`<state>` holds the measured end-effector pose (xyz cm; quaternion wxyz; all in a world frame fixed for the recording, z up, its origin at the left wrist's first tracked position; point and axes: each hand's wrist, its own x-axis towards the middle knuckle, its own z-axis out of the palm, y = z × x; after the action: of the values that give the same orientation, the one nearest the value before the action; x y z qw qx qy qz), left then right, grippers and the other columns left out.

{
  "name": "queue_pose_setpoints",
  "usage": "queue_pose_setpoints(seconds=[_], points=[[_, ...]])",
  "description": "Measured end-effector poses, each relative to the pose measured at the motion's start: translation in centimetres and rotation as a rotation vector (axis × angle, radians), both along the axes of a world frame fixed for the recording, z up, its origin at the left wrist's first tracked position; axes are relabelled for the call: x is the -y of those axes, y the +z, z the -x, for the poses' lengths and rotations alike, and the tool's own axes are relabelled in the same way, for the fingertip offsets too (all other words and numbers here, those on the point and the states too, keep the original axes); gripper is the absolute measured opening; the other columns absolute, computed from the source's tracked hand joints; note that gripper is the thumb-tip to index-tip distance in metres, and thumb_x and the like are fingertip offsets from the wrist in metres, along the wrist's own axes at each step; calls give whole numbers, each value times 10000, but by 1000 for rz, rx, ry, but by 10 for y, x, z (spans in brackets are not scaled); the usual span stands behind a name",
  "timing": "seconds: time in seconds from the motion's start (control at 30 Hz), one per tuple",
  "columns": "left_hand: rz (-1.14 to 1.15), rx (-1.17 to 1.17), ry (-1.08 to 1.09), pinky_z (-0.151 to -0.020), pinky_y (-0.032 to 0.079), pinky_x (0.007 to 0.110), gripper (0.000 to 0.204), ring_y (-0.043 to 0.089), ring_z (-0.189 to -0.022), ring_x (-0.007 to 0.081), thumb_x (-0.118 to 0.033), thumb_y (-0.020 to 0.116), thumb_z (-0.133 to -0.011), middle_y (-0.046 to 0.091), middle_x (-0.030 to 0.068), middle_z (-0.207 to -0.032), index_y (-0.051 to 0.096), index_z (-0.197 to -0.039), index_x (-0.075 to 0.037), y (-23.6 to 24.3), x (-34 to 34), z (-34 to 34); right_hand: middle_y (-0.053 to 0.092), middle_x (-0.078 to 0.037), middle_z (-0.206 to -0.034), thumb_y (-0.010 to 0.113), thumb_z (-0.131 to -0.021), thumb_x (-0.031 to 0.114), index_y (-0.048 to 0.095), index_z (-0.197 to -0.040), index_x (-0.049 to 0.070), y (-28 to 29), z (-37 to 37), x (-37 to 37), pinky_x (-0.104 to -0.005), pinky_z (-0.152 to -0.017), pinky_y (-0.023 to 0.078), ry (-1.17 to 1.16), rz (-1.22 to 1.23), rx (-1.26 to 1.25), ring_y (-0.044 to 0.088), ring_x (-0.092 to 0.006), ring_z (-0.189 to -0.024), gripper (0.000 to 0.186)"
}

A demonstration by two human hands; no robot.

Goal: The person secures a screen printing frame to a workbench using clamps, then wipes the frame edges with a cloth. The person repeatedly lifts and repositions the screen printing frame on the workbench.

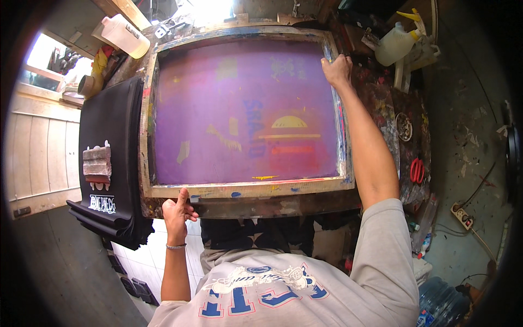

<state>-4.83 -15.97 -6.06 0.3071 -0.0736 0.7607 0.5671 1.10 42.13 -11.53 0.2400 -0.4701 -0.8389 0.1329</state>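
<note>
A large wooden screen-printing frame point(245, 190) with purple mesh point(207, 109) lies on the worktable in front of me. Faint yellow, red and blue stencil shapes show through the mesh, among them a hat shape point(289, 128). My right hand point(339, 71) is closed around the frame's right rail, close to the far corner. At the near left corner, my left hand point(177, 216) has its thumb raised against the outer edge of the near rail. Its other fingers, loosely bent and apart, stay below the rail without wrapping it.
A stack of black fabric point(109, 131) hangs over the table's left side, with a stained block-shaped object point(97, 163) on top. Plastic bottle point(125, 36) stands far left; spray bottle point(396, 43) far right. Red-handled scissors point(417, 170) and a small bowl point(403, 126) lie right.
</note>
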Motion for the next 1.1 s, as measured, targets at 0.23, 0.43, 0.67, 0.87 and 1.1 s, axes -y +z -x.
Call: queue_pose_setpoints(seconds=[0.23, 0.43, 0.67, 0.87, 1.1], points=[[11, 13, 21, -350, 477, 261, 520, 602, -411, 180, -464, 748, -902, 562, 80, -567, 594, -732, 2, 0, -2, -1, 575, -386, -1220, 736, -814, 401, 586, -1144, -175, 8, 0, 4, -461, -1108, 385, -11, 13, 13, 501, -461, -1263, 681], [4, 1, 19, -351, 476, 260, 526, 605, -415, 180, -472, 747, -900, 566, 79, -574, 591, -728, -1, -1, 1, -1, 637, -359, -1136, 743, -796, 415, 632, -1080, -159, 0, 3, -1, -462, -1058, 433, -10, -50, 39, 567, -450, -1188, 650], [1, -1, 13, -348, 474, 258, 522, 607, -414, 176, -459, 737, -913, 567, 77, -572, 587, -712, -1, 0, -1, -2, 634, -368, -1135, 738, -797, 412, 633, -1076, -164, -6, 3, -5, -461, -1060, 433, -18, -92, 52, 574, -453, -1178, 649], [-16, -8, 21, -344, 473, 257, 529, 607, -410, 178, -455, 735, -916, 570, 82, -566, 583, -692, -1, -1, -1, -2, 632, -372, -1124, 735, -801, 412, 631, -1064, -168, -8, 3, -4, -466, -1060, 429, -29, -95, 12, 573, -458, -1166, 645], [-5, -7, 15, -351, 472, 239, 536, 608, -408, 161, -487, 738, -901, 568, 66, -558, 548, -682, -36, 3, -4, -3, 631, -365, -1133, 736, -803, 409, 628, -1073, -167, -11, 4, -7, -464, -1058, 430, -28, -102, 30, 567, -454, -1173, 645]])
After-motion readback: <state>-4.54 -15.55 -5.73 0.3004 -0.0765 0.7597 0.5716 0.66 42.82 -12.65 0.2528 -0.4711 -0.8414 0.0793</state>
